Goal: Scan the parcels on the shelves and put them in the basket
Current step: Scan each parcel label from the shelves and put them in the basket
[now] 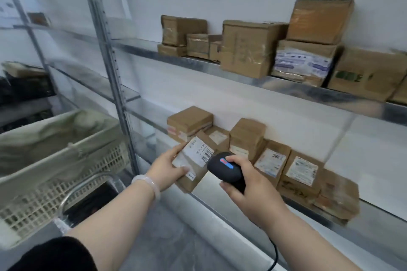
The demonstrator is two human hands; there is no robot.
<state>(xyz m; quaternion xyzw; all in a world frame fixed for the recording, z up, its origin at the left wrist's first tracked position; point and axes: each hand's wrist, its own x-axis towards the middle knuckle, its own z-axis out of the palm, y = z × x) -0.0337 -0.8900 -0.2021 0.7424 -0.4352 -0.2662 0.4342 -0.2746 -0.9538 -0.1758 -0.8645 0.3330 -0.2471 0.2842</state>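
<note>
Head view: I see the left hand [166, 166] gripping a parcel [195, 172], a small brown carton. The fingers are curled over its far left side and the thumb is pressed flat on its top face. The parcel is tilted, with its white label turned up toward the camera. It is held just off the front edge of the lower shelf [378, 218], at the left end of the row of parcels [299, 174] standing there.

The right hand [251, 189] holds the scanner [224, 168]. The fingers are wrapped round its black handle and the thumb lies on top beside a red and blue light. The scanner's nose sits just beside the barcode corner of the label; I cannot tell whether they touch. A black cable [275, 253] drops from the handle past the right forearm.

A pale bracelet [148, 182] circles the left wrist, and a dark sleeve shows at the bottom left corner.

The basket [66, 187] stands at the left, well apart from the held parcel. It is pale slotted plastic lined with a greenish cloth. What lies inside is too blurred to tell.

On the upper shelf [143, 49] more cartons [248, 48] stand against the wall, some of them stacked. A perforated metal post [110, 68] rises between basket and shelves.
</note>
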